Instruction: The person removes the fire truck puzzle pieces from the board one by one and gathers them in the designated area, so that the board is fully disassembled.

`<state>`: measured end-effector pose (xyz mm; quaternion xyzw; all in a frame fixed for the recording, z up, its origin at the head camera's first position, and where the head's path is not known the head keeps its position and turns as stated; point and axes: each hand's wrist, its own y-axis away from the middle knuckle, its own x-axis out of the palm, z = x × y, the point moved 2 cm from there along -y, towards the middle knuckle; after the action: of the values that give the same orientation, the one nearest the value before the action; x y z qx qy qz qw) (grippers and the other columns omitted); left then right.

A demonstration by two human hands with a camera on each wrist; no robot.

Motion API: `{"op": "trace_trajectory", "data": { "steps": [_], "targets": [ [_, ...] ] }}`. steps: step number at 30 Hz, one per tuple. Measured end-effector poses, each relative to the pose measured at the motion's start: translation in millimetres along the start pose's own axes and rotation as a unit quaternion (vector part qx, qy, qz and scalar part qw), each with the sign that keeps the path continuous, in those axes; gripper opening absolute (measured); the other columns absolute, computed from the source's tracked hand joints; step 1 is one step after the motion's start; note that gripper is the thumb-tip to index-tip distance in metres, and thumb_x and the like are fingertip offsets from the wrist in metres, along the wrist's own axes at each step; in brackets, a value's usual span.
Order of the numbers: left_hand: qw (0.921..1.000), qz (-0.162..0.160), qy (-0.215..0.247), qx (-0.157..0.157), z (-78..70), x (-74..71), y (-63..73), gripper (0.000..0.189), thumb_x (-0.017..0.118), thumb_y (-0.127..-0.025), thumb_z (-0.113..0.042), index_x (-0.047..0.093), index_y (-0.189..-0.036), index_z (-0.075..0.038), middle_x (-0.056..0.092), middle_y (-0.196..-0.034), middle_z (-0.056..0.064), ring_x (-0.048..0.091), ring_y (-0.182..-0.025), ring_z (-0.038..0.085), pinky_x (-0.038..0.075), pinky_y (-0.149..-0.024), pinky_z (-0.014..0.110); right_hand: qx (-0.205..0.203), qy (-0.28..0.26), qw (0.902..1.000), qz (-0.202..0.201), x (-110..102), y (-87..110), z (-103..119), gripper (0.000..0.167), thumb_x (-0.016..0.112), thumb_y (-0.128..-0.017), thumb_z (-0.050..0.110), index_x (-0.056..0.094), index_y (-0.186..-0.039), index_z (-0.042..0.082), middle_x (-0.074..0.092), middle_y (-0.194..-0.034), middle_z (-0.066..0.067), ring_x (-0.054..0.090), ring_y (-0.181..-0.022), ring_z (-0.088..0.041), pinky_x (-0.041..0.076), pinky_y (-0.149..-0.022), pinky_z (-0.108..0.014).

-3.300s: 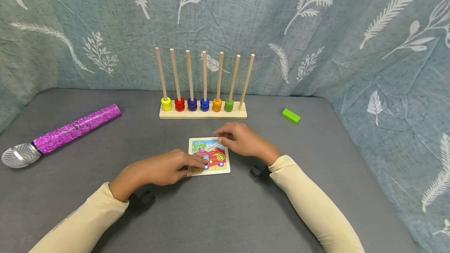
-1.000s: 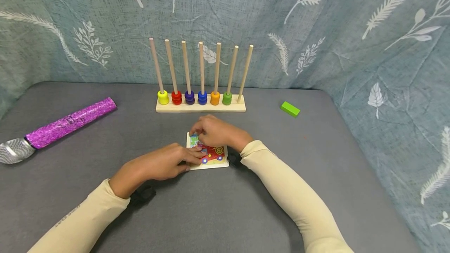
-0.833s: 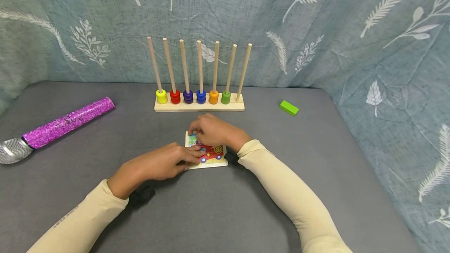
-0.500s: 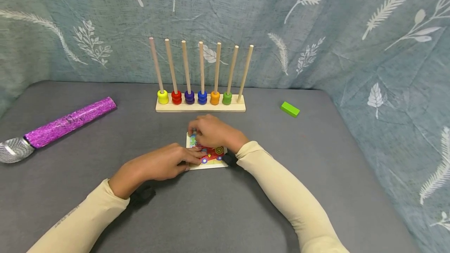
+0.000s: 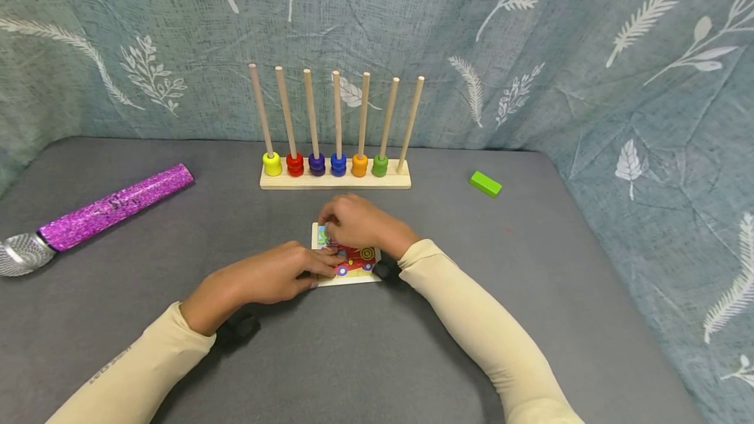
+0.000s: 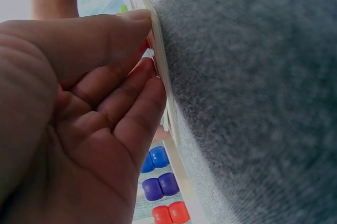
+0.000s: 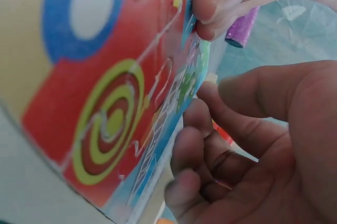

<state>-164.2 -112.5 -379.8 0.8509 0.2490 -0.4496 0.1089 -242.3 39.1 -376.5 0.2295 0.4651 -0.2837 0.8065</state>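
A small square jigsaw puzzle (image 5: 355,273) with a red fire engine picture and a pale border lies in the middle of the table. My left hand (image 5: 273,273) rests on its left side, fingers stretched over the picture; in the left wrist view the thumb (image 6: 139,16) lies at the board's edge. My right hand (image 5: 359,221) reaches across the top of the puzzle, covering much of its upper part. In the right wrist view its bent fingers (image 7: 187,145) sit along the far edge, thumb and forefinger close together by the green-and-blue corner. I cannot tell whether they pinch a piece.
Behind the puzzle stands a wooden peg rack (image 5: 336,182) with coloured beads low on most of its upright pegs. A glittery purple microphone (image 5: 118,208) lies at the left. A green block (image 5: 485,184) sits at the right, near a patterned curtain (image 5: 412,31).
Since the oldest frame my right hand has moved left from the puzzle's upper right corner to its upper left. My left hand has stayed in place. Over the last second little differs.
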Motion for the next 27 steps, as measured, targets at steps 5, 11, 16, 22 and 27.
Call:
{"op": "trace_trajectory", "data": {
  "steps": [5, 11, 16, 22, 27],
  "targets": [
    [0.9999, -0.006, -0.003, 0.01, -1.3, -0.4, 0.7, 0.035, 0.064, -0.086, 0.01, 0.069, -0.119, 0.0, 0.06, -0.131, 0.014, 0.056, -0.12, 0.029, 0.049, -0.092, 0.046, 0.004, -0.03, 0.9995, -0.007, -1.8, 2.4, -1.7, 0.023, 0.053, -0.095, 0.006, 0.072, -0.107, 0.005, 0.069, -0.102, -0.004, 0.057, -0.081, -0.011, 0.046, -0.072, -0.023],
    [1.0, -0.006, 0.002, 0.007, -1.8, -1.4, 0.3, 0.034, 0.064, -0.086, 0.01, 0.069, -0.119, 0.001, 0.06, -0.131, 0.015, 0.056, -0.121, 0.028, 0.048, -0.092, 0.046, 0.011, -0.067, 0.9975, -0.019, -5.2, 4.7, -4.8, 0.013, 0.059, -0.094, 0.008, 0.071, -0.1, 0.009, 0.069, -0.087, 0.003, 0.053, -0.067, -0.009, 0.043, -0.065, -0.022],
    [1.0, 0.006, -0.004, 0.005, -1.9, -2.2, 1.2, 0.034, 0.063, -0.088, 0.008, 0.068, -0.12, 0.001, 0.059, -0.132, 0.015, 0.055, -0.121, 0.029, 0.049, -0.091, 0.046, 0.002, -0.092, 0.9956, -0.015, -6.7, 6.0, -7.1, 0.009, 0.061, -0.094, 0.006, 0.068, -0.096, 0.009, 0.065, -0.082, 0.003, 0.053, -0.068, -0.009, 0.043, -0.064, -0.023],
    [0.9995, 0.02, -0.022, 0.001, -0.7, -0.2, 1.3, 0.031, 0.063, -0.091, 0.003, 0.068, -0.122, -0.001, 0.058, -0.133, 0.012, 0.055, -0.121, 0.029, 0.048, -0.092, 0.047, -0.005, -0.177, 0.9842, 0.001, -7.8, 9.1, -13.4, 0.013, 0.057, -0.095, 0.0, 0.069, -0.099, 0.003, 0.067, -0.086, -0.002, 0.056, -0.07, -0.01, 0.046, -0.065, -0.022],
    [0.9995, 0.017, -0.025, 0.001, -0.6, 0.1, 1.5, 0.031, 0.063, -0.091, 0.003, 0.068, -0.122, -0.002, 0.059, -0.133, 0.011, 0.055, -0.121, 0.028, 0.047, -0.094, 0.048, 0.012, -0.231, 0.9728, -0.003, -10.5, 12.7, -16.8, 0.016, 0.053, -0.097, -0.001, 0.068, -0.101, -0.001, 0.067, -0.088, -0.007, 0.064, -0.076, -0.015, 0.053, -0.069, -0.026]
  ]
}}
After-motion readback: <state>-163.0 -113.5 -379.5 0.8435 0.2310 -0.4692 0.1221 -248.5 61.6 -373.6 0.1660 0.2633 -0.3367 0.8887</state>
